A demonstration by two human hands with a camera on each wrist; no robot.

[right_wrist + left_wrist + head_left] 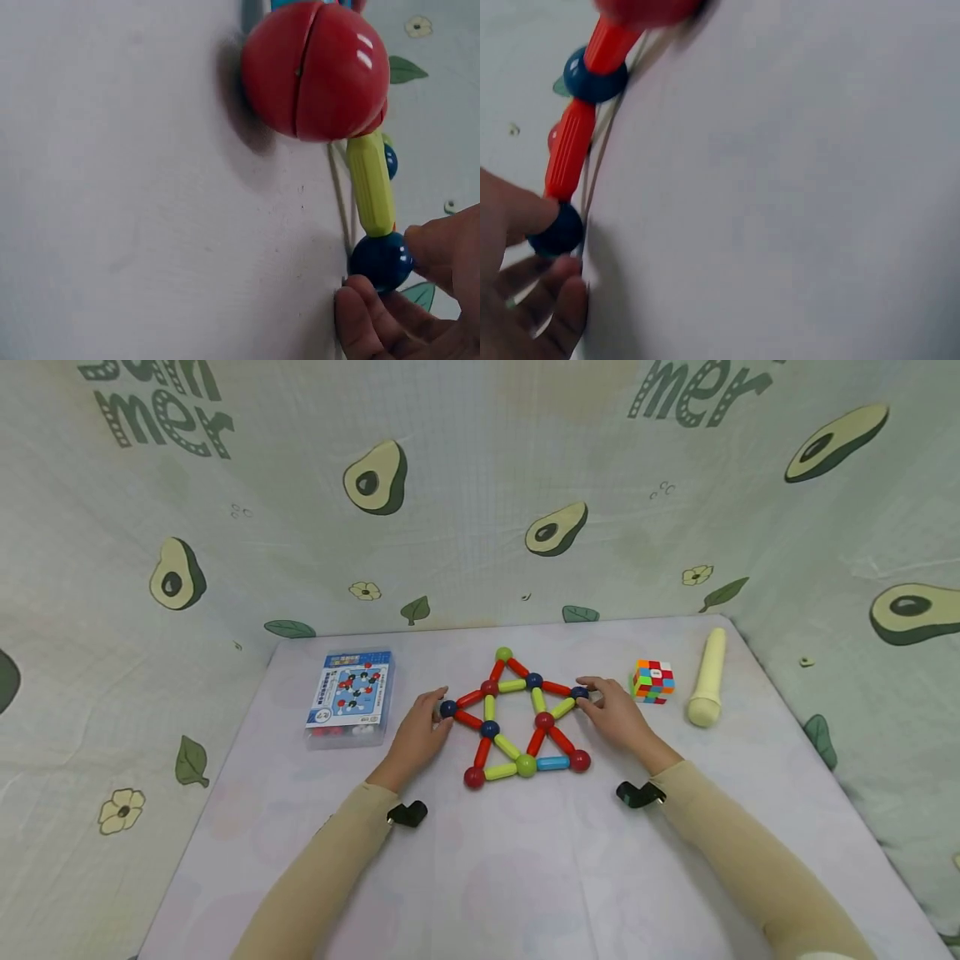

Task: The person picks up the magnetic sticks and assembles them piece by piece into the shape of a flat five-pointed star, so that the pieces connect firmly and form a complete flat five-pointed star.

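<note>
A flat star-shaped frame of magnetic rods and balls (513,686) lies at mid-table, with red, yellow-green and one light blue rod (553,763). At its left tip, my left hand (418,731) pinches a dark blue ball (557,234) between thumb and fingers; a red rod (570,150) runs from it to another blue ball (594,77). My right hand (617,714) pinches the dark blue ball (381,262) at the right tip, where a yellow-green rod (371,184) joins it. A large red ball (315,71) shows close to the right wrist camera.
Left of the frame lies a clear plastic box with a blue and white label (352,692). A colourful puzzle cube (653,682) sits just beyond my right hand. Farther right is a pale yellow microphone-shaped object (707,681). A patterned cloth backdrop (465,552) rises behind the table.
</note>
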